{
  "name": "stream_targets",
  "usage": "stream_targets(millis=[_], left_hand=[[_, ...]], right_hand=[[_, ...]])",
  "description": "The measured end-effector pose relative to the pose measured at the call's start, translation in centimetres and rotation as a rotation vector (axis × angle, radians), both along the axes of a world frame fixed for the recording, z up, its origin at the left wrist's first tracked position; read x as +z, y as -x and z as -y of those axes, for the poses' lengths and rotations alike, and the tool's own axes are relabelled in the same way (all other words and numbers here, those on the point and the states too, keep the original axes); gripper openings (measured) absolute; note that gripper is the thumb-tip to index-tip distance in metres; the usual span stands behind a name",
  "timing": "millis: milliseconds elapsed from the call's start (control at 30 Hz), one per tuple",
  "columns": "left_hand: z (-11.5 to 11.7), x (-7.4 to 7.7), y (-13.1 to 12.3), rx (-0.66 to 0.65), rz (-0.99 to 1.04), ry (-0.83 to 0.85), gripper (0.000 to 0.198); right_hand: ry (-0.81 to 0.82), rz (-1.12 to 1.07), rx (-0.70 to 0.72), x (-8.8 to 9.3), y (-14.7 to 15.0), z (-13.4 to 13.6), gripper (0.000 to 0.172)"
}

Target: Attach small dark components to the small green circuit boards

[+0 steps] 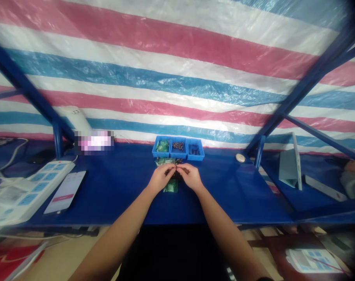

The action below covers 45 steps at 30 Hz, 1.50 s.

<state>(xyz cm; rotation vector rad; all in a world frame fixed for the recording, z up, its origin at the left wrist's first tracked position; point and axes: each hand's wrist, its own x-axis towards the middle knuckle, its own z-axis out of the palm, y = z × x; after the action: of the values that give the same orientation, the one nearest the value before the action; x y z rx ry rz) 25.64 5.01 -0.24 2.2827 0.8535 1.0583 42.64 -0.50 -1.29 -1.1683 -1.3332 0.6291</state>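
My left hand (162, 177) and my right hand (190, 176) meet over the blue table, fingertips pinched close together. Something small and dark sits between them, too small to name. Just below the fingers lies a green piece like a circuit board (171, 186), partly covered by my hands. Behind my hands, more green pieces (162, 161) lie in front of a row of blue bins. The left bin (157, 155) holds green pieces, the middle bin (178, 156) small round brassy parts, and the right bin (196, 157) small dark parts.
On the left lie a white power strip (34, 191) with cables and a phone (66, 192). A white cylinder (78, 121) stands behind them. At right are a round whitish disc (240, 157), a blue frame post (260, 152) and a propped tablet-like panel (290, 166). Striped sheeting hangs behind.
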Motion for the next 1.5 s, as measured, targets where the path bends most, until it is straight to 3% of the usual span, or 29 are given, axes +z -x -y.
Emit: stream_targets(millis=[367, 1500], left_hand=[[0.19, 0.53, -0.05, 0.003, -0.027, -0.043, 0.025], [-0.2, -0.3, 0.0, 0.012, 0.018, 0.038, 0.025]], right_hand=[[-0.016, 0.034, 0.015, 0.4, 0.04, 0.27, 0.025], [0.004, 0.017, -0.021, -0.28, -0.12, -0.18, 0.021]])
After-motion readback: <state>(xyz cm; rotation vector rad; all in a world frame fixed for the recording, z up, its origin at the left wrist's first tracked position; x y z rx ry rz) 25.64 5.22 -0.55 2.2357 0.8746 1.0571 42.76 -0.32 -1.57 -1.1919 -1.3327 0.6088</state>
